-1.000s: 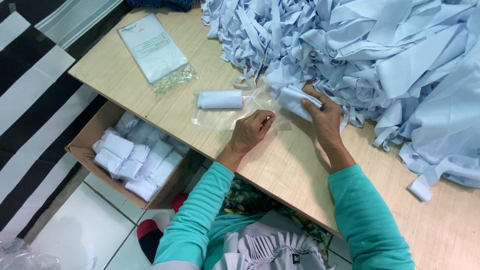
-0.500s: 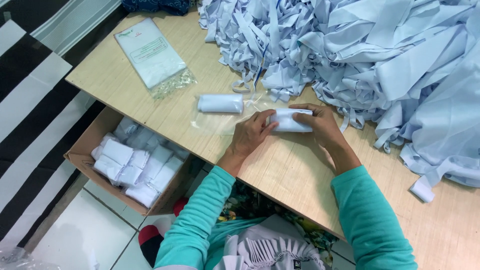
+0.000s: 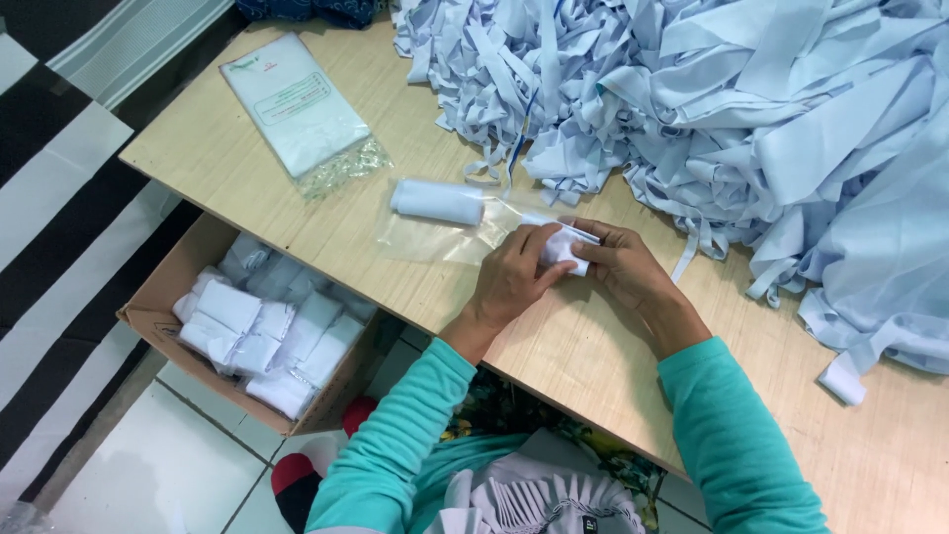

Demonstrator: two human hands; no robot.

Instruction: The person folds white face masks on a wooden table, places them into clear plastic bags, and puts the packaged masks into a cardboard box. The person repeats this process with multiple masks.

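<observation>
A small white cloth roll [image 3: 565,249] is held between the left hand [image 3: 514,277] and the right hand [image 3: 621,267], both sets of fingers closed around it, just above the table [image 3: 593,366] near its front edge. A clear bag [image 3: 435,237] is seen lying on the table just left of the hands, with a second roll [image 3: 437,201] at its far end. A cloth pile [image 3: 712,109] is noted beyond the hands, a flat packet [image 3: 297,114] at the table's far left, and a box [image 3: 158,297] of rolls below the table's left edge.
</observation>
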